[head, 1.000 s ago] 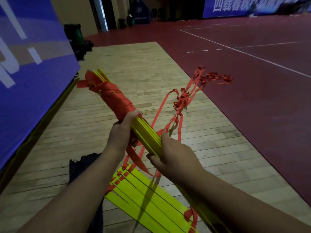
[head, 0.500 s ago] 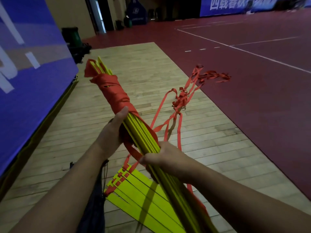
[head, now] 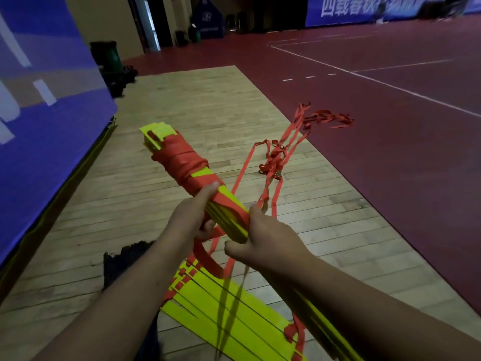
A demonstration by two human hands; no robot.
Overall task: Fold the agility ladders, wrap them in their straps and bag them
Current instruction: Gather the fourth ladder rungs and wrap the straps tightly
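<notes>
Left hand [head: 191,217], grip curled round the half-wrapped bundle [head: 182,162]; right hand [head: 270,242], grip pinching the strap [head: 274,158] beside it. Second ladder [head: 205,319] on floor [head: 197,105].

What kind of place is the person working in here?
Most likely an indoor sports hall. The red court floor carries painted white lines, a wooden floor strip runs beside it, blue banners line the walls, and an agility ladder, half wrapped in red straps, is in view.
</notes>
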